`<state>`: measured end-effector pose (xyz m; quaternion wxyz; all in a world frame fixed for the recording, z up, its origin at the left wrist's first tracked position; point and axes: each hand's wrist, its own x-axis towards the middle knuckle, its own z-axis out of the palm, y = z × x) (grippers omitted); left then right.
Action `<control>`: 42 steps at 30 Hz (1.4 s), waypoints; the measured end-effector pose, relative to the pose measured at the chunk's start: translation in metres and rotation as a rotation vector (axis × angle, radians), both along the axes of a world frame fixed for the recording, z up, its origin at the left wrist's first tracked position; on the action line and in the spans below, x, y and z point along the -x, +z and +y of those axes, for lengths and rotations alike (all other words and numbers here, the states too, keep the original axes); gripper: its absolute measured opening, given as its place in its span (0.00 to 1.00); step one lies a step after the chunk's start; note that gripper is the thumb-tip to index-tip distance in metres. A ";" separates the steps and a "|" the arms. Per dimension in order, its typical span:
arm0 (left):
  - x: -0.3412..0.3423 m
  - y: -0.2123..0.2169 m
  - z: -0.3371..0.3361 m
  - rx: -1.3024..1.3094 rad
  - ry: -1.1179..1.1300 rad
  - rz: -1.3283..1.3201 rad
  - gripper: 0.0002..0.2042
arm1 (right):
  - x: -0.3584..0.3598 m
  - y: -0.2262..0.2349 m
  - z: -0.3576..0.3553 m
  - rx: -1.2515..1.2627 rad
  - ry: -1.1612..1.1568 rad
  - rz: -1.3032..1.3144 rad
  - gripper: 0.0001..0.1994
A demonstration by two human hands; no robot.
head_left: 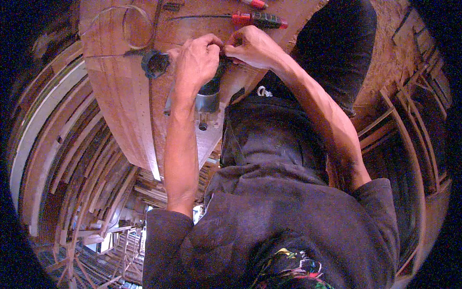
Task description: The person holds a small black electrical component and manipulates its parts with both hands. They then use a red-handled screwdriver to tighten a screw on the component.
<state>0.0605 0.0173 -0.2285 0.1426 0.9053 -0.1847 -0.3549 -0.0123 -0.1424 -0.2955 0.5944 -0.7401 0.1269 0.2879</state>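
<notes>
A dark power tool (pixel 208 100) with a grey rounded housing lies on the wooden board, partly hidden under my left hand and forearm. My left hand (pixel 198 60) is over it, fingers curled and closed. My right hand (pixel 251 47) meets it from the right, thumb and forefinger pinched together at the tool's far part. Whatever small thing is between the fingertips is too hidden to name. Left of my left hand a dark round hollow part (pixel 156 65) rests on the board. Beyond my right hand lies a screwdriver (pixel 260 20) with a red and black handle, its shaft pointing left.
The wide wooden board (pixel 127 101) carries a thin looped cord (pixel 137 24) at its far left. Another red-handled tool (pixel 255 4) shows at the top edge. Stacked timber strips (pixel 72 154) stand at the left. My dark-clothed leg (pixel 337 53) is at the right, beside sawdust-covered ground.
</notes>
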 end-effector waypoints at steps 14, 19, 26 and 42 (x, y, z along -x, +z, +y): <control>-0.011 0.002 -0.004 -0.021 -0.014 0.154 0.16 | 0.020 0.014 -0.015 -0.238 -0.076 0.094 0.17; -0.030 -0.008 -0.002 -0.174 -0.119 0.332 0.17 | 0.022 0.011 -0.012 -0.267 -0.121 0.094 0.17; -0.038 -0.003 -0.018 -0.176 -0.200 0.393 0.14 | 0.025 0.016 -0.004 -0.141 -0.168 0.091 0.19; -0.023 -0.030 0.002 0.040 -0.153 0.255 0.14 | 0.038 0.005 -0.014 0.059 -0.207 -0.139 0.18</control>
